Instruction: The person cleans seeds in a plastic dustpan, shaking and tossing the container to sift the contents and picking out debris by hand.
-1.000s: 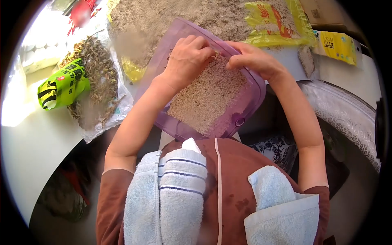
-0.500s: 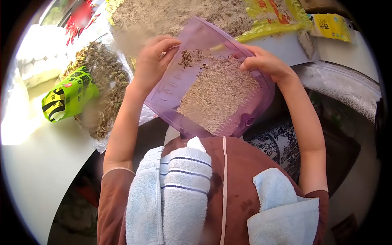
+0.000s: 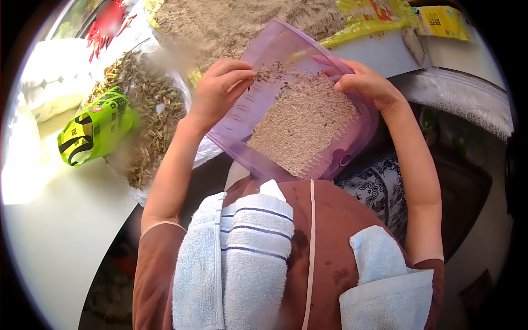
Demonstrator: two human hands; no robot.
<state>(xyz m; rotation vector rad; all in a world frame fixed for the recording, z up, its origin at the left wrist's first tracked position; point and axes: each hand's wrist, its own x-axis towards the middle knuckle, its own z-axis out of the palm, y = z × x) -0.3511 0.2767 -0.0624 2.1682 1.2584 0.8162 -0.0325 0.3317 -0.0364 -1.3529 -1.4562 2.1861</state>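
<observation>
A translucent purple plastic basket is tilted in front of my chest. Small pale grains cover much of its floor, and dark bits of debris lie scattered along their upper edge. My right hand grips the basket's upper right rim, thumb inside and fingers mostly hidden behind the wall. At the opposite side, my left hand is over the basket's edge with thumb and fingers pinched beside the debris. A tiny dark speck shows at those fingertips, too small to name.
Behind the basket, a heap of similar grains lies on a yellow plastic sheet. To the left are dried brown pods or husks on clear plastic, a green packet and red chillies. A yellow packet stands back right.
My left hand has moved right, and its fingers now reach the debris over the basket's edge. The clumped dark bits are more spread out. My right hand keeps its hold on the rim.
</observation>
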